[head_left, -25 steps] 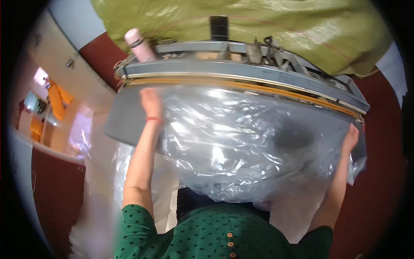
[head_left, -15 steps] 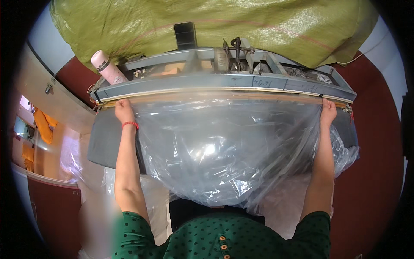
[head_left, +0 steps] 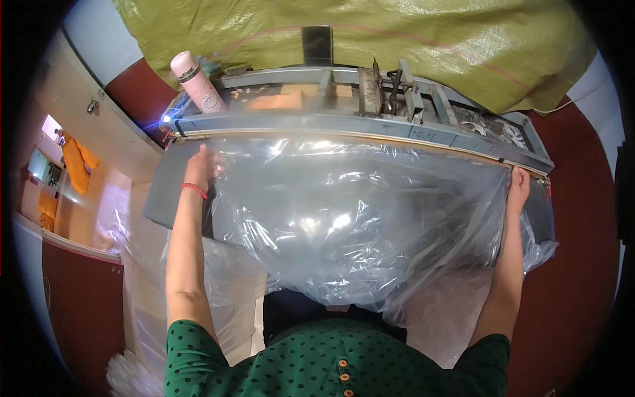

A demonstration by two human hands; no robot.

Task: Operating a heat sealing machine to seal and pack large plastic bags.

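A large clear plastic bag (head_left: 317, 221) spreads over a dark grey padded ledge (head_left: 173, 188) and hangs toward my lap. Its far edge lies along the pale strip under a long grey metal bar (head_left: 317, 124). At the right end of that bar my right hand (head_left: 519, 187) pinches the bag's corner. My left hand (head_left: 200, 167) is off the bar, just beside the bag's left edge, its fingers apart and partly smeared by motion. A bright bluish light (head_left: 167, 119) glows at the bar's left end.
Behind the bar, a metal frame holds a clamp-like lever (head_left: 393, 92) and scraps. A pink bottle (head_left: 198, 83) leans at its left, and a dark phone-like slab (head_left: 317, 45) stands at the back. Yellow-green woven sheeting (head_left: 423, 40) covers the rear. A door (head_left: 86, 92) is at left.
My left hand has let go of the bag's left corner and drawn slightly back from the bar. The light at the bar's left end has come on. My right hand keeps its pinch.
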